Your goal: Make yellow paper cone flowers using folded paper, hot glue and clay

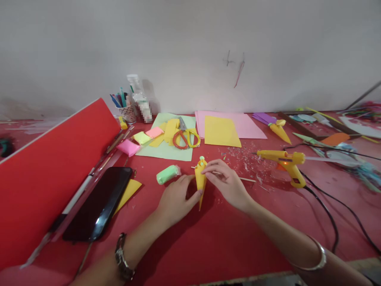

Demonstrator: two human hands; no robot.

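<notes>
A small yellow paper cone with a pale green ball at its wide end stands tip-down over the red table. My left hand pinches the cone's lower part from the left. My right hand has its fingers closed on the cone's top from the right, where a thin wooden stick passes under the fingers. A lump of green clay lies just left of the cone.
A yellow glue gun with black cords lies to the right. Behind are scissors, yellow paper on pink sheets, clay pieces, a pen cup. A black phone and red board fill the left. Another yellow cone lies far right.
</notes>
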